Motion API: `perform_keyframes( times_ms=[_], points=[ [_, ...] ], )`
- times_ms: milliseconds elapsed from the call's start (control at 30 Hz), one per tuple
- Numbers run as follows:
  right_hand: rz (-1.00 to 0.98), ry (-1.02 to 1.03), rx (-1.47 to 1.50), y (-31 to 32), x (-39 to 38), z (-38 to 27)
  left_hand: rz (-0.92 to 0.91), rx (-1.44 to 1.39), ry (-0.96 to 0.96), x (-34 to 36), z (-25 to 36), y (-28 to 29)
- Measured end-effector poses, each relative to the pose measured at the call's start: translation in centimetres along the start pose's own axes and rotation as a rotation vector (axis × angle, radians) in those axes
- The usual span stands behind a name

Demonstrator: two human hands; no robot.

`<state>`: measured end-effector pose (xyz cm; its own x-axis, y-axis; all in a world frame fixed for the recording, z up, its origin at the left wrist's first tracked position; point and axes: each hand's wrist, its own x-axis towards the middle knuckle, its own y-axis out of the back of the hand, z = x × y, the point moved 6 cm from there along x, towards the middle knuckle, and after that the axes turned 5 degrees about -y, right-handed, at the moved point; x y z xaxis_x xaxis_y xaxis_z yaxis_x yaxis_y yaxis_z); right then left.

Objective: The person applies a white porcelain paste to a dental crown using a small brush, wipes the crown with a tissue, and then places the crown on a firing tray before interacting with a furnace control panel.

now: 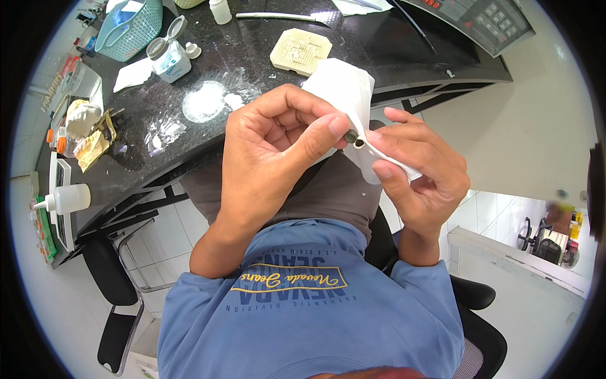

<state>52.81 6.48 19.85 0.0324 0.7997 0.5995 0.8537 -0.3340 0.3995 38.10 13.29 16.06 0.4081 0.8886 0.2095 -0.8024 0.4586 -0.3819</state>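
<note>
Pinched between the thumb and forefinger of my left hand (271, 145) is a small dark greenish-grey hollow piece (351, 136), possibly a dental crown. A round opening with a pale brassy rim shows at its right end. My right hand (420, 167) closes its thumb and fingers on a folded white tissue (344, 85), whose edge touches the small piece. The tissue hangs across both hands in front of the table edge. Part of the piece is hidden by my left fingertips and by the tissue.
The dark speckled table (246, 47) holds a honeycomb firing tray (301, 52), an uncapped powder jar (169, 60), a white powder heap (205, 101), a teal basket (129, 28), a plaster cast (83, 120) and a squeeze bottle (66, 199). A control panel (480, 22) stands far right.
</note>
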Motion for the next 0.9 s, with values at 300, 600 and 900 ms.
perform_keyframes(
  times_ms=[300,600,900],
  points=[
    [0.124,-0.012,0.008,0.5,-0.3,0.5,-0.014,0.114,-0.112,-0.3,0.4,0.0],
    [0.163,-0.061,-0.006,1.3,-0.4,1.0,0.019,0.291,-0.396,-1.5,1.0,0.0],
    [0.123,0.024,-0.015,0.7,-0.2,0.2,0.011,0.215,-0.339,-1.6,1.0,0.0]
  ],
)
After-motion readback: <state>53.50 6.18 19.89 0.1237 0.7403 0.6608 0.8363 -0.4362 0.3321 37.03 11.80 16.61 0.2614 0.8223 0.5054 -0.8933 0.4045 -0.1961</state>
